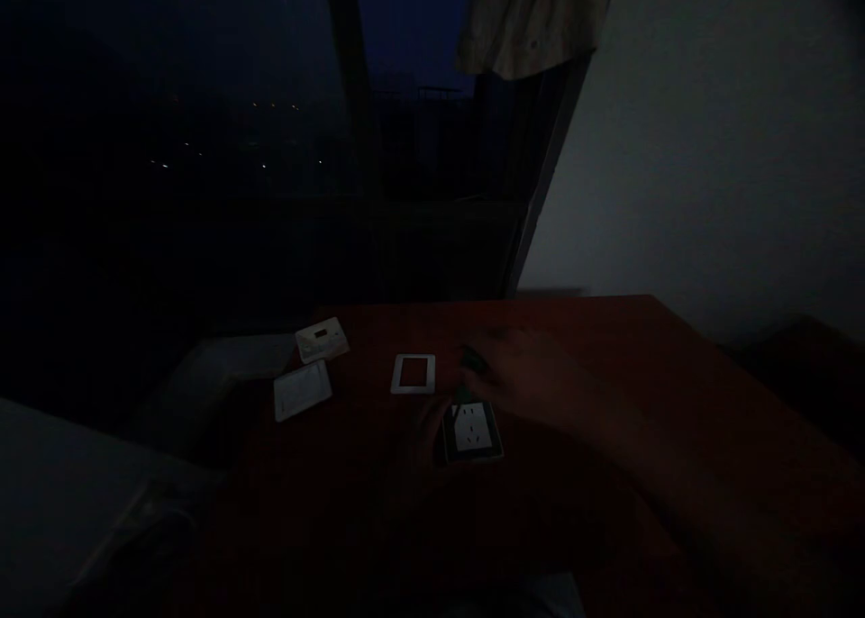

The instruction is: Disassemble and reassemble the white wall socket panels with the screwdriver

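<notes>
A wall socket point(472, 429) with a white face and a dark border lies on the reddish table. My left hand point(424, 436), very dim, has its fingers closed against the socket's left edge. My right hand point(523, 370) is wrapped round a screwdriver point(464, 393) with a green handle. The screwdriver points down, its thin shaft reaching the upper left part of the socket. Just beyond the left hand lies a white square frame point(414, 389), apart from both hands.
Toward the table's left edge are a white plate with a small dark opening point(323, 340) and a pale rectangular panel point(303, 391). Behind the table point(574, 316) stands a dark window; a pale wall point(696, 168) rises at the right. The room is very dark.
</notes>
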Available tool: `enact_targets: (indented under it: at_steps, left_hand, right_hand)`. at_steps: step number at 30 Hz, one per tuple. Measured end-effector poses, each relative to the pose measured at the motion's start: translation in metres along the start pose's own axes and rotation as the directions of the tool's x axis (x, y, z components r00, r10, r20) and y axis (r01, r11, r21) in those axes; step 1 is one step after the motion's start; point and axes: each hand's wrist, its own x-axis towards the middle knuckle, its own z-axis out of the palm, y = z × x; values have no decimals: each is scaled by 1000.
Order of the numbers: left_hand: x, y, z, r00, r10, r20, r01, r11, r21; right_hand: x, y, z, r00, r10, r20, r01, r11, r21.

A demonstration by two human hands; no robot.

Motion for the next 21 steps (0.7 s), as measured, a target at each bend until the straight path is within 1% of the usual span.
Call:
enact_targets:
  at_steps: [3,5,7,10,12,14,16,18,19,20,21]
  left_hand:
    - [0,1,-1,1000,2,-8,-2,1000,5]
    - [-1,2,-2,1000,-4,-13,4,1000,7]
    - [-2,2,-3,1000,-11,-13,11,1000,7]
    - [-3,2,-3,1000,-19,-13,19,1000,9]
    - [-2,3,-3,1000,-24,-14,24,1000,11]
    - [-2,4,-3,1000,-27,-15,27,1000,13]
    - [-1,5,-3,999,-28,-15,28,999,14]
    - [-1,5,-3,1000,-28,-14,28,1000,13]
    - [-1,6,-3,999,-29,-13,29,999,13]
    - [0,6,-3,999,-29,-12,29,999,12]
    - [0,6,-3,999,-30,-11,30,999,12]
  right_hand:
    - [-2,0,0,998,-68,20,66,994,83]
    - [-3,-1,0,996,-85,15,82,990,118]
    - [-2,-2,1,998,-60,-3,60,991,117]
    - [2,-5,4,1000,2,-13,-1,998,67]
    - [5,-4,8,1000,15,-22,-13,996,88]
    - [6,-3,12,999,-23,-37,31,974,223]
    - [6,-2,14,992,-106,-66,123,912,391]
    - [5,-2,15,982,-165,-94,190,863,468]
    - [4,-3,14,983,-158,-97,185,872,452]
    - [4,-4,13,988,-122,-90,149,904,400]
    - [5,-6,12,995,-63,-75,84,943,321]
